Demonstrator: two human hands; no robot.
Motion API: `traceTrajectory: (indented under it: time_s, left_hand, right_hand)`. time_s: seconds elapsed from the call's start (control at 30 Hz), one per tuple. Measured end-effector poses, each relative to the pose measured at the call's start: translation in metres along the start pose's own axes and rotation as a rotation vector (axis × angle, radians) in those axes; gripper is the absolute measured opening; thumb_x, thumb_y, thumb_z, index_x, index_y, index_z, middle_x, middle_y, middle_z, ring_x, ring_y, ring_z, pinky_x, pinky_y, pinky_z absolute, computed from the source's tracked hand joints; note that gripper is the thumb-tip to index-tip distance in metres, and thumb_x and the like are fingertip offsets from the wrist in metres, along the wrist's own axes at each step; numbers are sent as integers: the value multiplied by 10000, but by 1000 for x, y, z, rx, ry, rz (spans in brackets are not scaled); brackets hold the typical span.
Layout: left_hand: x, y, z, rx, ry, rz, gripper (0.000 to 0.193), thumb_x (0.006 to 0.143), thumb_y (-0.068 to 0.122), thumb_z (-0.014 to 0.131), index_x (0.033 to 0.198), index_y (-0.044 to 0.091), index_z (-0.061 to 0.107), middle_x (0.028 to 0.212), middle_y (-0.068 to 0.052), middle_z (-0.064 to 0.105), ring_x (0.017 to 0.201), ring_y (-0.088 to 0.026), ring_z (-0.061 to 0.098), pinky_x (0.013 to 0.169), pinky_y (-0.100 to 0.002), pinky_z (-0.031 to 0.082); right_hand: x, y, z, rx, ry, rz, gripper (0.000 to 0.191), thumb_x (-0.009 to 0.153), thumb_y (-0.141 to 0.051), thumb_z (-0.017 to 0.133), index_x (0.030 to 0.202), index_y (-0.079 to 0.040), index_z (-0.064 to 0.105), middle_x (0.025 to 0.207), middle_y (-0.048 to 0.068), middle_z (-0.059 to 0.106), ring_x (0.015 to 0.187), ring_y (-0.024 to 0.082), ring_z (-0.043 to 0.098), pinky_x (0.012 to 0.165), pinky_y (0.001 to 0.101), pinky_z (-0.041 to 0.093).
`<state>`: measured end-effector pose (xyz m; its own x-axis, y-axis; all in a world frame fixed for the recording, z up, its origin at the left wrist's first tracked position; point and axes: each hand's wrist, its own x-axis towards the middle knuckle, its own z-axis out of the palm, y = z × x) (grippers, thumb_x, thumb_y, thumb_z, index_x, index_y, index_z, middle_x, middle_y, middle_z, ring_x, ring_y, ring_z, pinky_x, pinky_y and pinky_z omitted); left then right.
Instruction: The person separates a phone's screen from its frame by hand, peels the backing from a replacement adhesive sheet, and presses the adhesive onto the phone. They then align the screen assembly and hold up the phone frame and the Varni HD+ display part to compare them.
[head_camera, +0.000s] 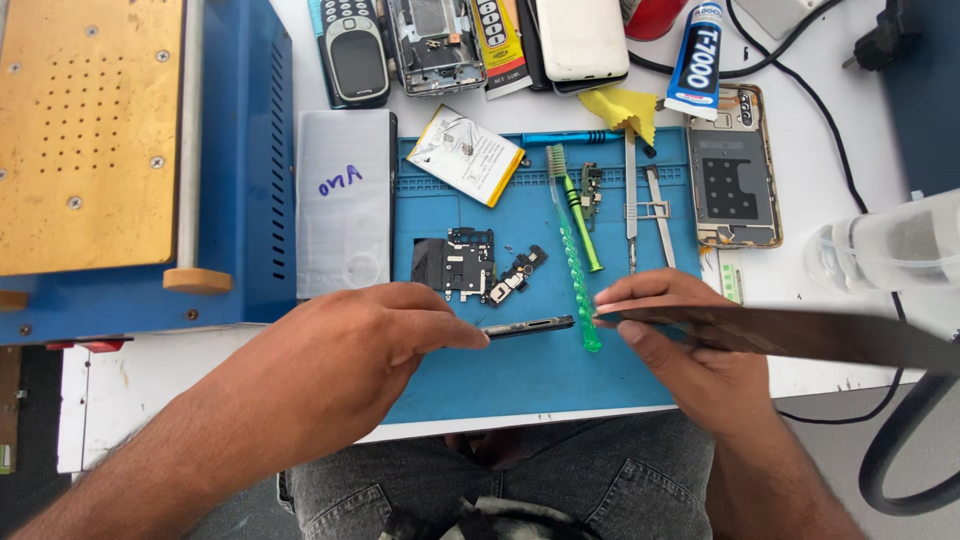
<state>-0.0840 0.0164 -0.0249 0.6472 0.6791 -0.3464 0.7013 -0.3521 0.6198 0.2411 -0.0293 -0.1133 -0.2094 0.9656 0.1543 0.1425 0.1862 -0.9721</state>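
Note:
My left hand (350, 345) hovers over the blue work mat (530, 370) and pinches the end of a thin dark phone frame strip (530, 326). My right hand (680, 345) grips a long flat dark blade (800, 335) that runs off to the right, its tip close to the strip. A green toothbrush (573, 255) lies between the hands. Just beyond the left hand, small black phone parts (455, 262) rest on the mat.
A blue machine with a gold plate (90, 130) stands at left, a silver phone back (345, 200) beside it. Tweezers (632, 195), a battery (465, 155), an opened phone (733, 170), a glue tube (695, 45), old phones and a clear bottle (885, 245) lie around.

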Motion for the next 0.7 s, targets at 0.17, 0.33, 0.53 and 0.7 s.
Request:
traceTrajectory:
  time_s: [0.17,0.33,0.53,0.7]
  left_hand:
    - [8,-7,7,23,-40,-16,418,958,70,549,1267,271,747,1269,1,711,1073,-174,733,883,-380,589]
    - [11,-6,7,31,-54,-33,403,949,91,587,1269,276,748,1272,8,712,1086,-171,730,884,-369,593]
    - [15,1,5,44,-96,-97,381,945,118,609,1257,289,748,1231,37,729,1076,-148,735,875,-352,600]
    - [18,-1,10,90,-135,-128,392,946,147,617,1278,317,738,1230,50,730,1084,-138,723,867,-352,596]
  right_hand:
    - [-5,10,2,72,69,117,254,931,-13,716,1184,-12,703,1025,135,791,979,189,780,878,342,666]
    - [0,12,-6,-14,5,184,228,889,-36,764,1115,-35,734,1056,114,804,1020,161,764,873,316,650]
    - [11,6,-10,-153,-103,-10,213,887,-54,786,1091,-103,756,1042,67,790,968,138,773,808,270,650]
    - [17,6,-12,-172,-149,-87,238,890,-52,778,1113,-130,749,1036,50,785,937,124,785,750,251,661]
